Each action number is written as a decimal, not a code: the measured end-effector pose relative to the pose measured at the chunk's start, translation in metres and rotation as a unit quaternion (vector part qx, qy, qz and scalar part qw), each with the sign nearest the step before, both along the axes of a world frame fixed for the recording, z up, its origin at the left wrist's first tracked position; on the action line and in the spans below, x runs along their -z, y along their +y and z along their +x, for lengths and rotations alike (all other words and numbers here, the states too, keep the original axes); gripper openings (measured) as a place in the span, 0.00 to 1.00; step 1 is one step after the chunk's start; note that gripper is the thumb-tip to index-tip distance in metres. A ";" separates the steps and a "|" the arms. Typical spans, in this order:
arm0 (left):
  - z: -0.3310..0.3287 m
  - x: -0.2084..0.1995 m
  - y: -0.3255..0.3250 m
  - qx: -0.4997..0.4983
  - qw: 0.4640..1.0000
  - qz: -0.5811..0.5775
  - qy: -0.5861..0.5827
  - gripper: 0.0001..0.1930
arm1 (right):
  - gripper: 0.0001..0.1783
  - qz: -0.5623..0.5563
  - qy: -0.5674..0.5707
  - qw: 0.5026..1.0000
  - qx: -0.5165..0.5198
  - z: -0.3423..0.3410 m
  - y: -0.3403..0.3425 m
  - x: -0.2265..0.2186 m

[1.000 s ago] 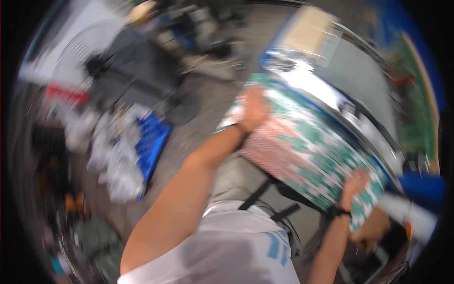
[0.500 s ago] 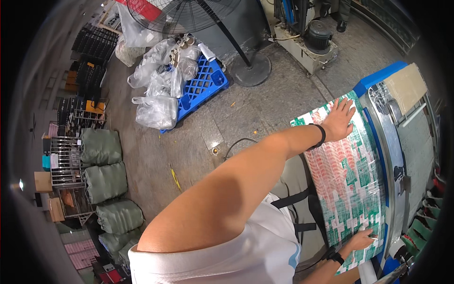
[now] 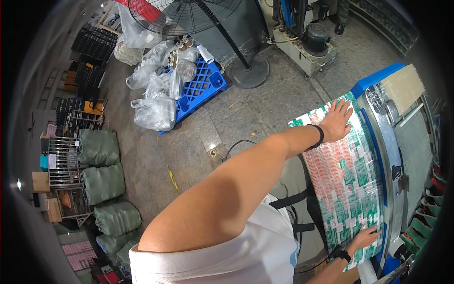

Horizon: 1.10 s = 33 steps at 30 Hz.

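A long board covered in glossy film printed in green, white and red (image 3: 347, 184) lies at the right, beside a machine bed. My left hand (image 3: 336, 122) rests flat on its far end, fingers spread, with a black band on the wrist. Lower down, my right hand (image 3: 364, 238) lies on the near end, its fingers stretched towards the blue edge. It wears a dark watch (image 3: 343, 256). I see nothing held in either hand.
The machine bed (image 3: 395, 175) has a metal rail and a tan board (image 3: 402, 90) on top. A floor fan (image 3: 248, 71), a blue pallet (image 3: 201, 90) with clear plastic bags (image 3: 153, 113), and a motor (image 3: 316, 40) stand beyond. Green wrapped bundles (image 3: 99, 147) line the left.
My right hand has shifted slightly up along the board, and its fingers have extended; a small pale thing at its fingertips no longer shows. My left hand stays in place.
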State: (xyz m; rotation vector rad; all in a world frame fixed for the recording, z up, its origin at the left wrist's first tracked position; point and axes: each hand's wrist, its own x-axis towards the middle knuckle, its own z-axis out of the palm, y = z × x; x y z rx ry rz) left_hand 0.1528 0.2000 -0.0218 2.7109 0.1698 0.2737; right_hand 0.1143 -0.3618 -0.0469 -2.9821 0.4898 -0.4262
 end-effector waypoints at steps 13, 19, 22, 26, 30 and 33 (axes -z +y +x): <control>-0.002 -0.002 0.000 0.000 1.000 0.007 0.008 0.36 | 0.43 0.016 -0.017 1.000 -0.005 -0.028 0.016 -0.001; 0.001 -0.002 -0.003 0.009 0.999 0.030 0.014 0.37 | 0.42 -0.038 0.002 0.999 -0.001 -0.007 -0.014 0.014; 0.001 -0.001 0.003 0.006 0.999 0.032 0.018 0.37 | 0.42 -0.010 0.005 1.000 -0.012 0.002 -0.006 0.011; 0.003 0.004 0.002 0.004 1.000 0.017 -0.004 0.36 | 0.39 -0.034 0.011 0.999 -0.024 0.007 -0.006 0.005; -0.001 -0.013 0.003 0.021 0.999 -0.025 -0.019 0.35 | 0.30 -0.047 -0.058 0.997 -0.036 -0.015 0.018 -0.004; -0.002 0.000 0.005 0.014 1.000 -0.012 -0.014 0.35 | 0.27 0.093 -0.020 0.995 0.010 -0.034 0.044 -0.017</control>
